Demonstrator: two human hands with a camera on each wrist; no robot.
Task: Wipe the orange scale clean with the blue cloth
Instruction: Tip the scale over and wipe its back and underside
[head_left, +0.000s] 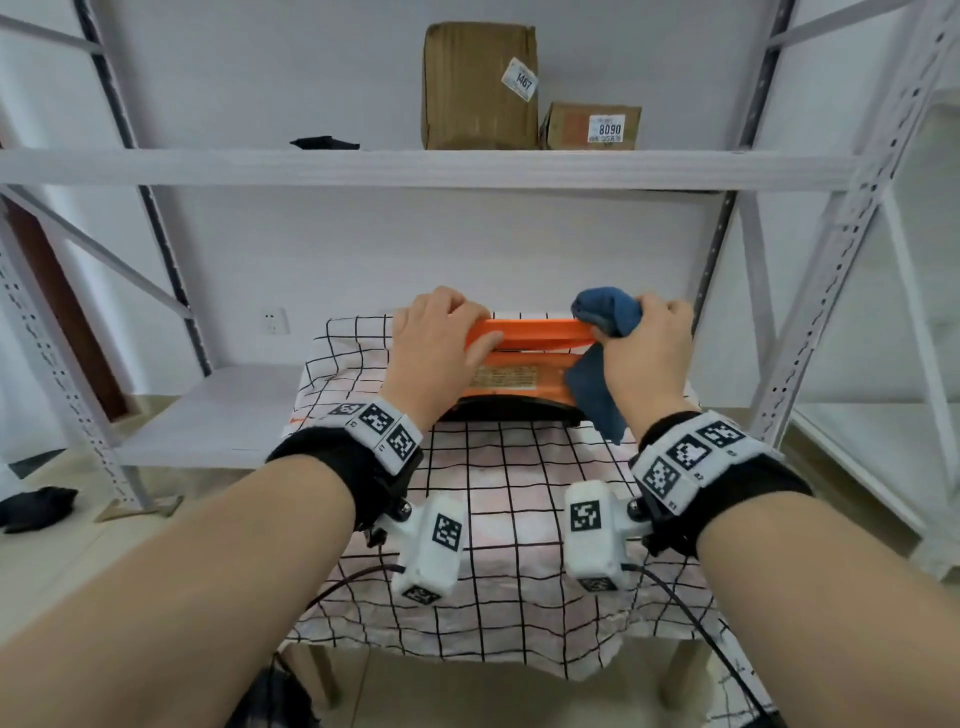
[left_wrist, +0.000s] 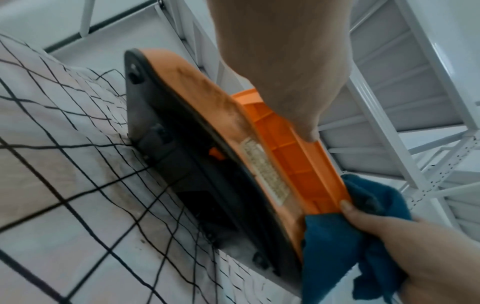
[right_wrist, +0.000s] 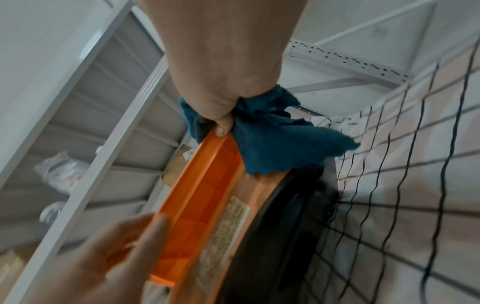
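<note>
The orange scale (head_left: 535, 332) with a black underside stands tilted up on its edge on the checked tablecloth (head_left: 519, 493), its yellowed label facing me. My left hand (head_left: 457, 327) grips the left part of its orange platform, thumb on the near face and fingers over the top. My right hand (head_left: 641, 332) holds the bunched blue cloth (head_left: 605, 312) against the platform's right end, with a flap hanging down. In the left wrist view the scale (left_wrist: 285, 156) runs down to the cloth (left_wrist: 332, 236). In the right wrist view the thumb pins the cloth (right_wrist: 272, 139) on the scale's rim (right_wrist: 200, 197).
White metal shelving (head_left: 415, 166) stands close behind and to the right of the small table. Two cardboard boxes (head_left: 478, 88) and a dark item (head_left: 324, 143) lie on the upper shelf. A low shelf board (head_left: 218, 410) sits left of the table, and a black bundle (head_left: 39, 506) is on the floor.
</note>
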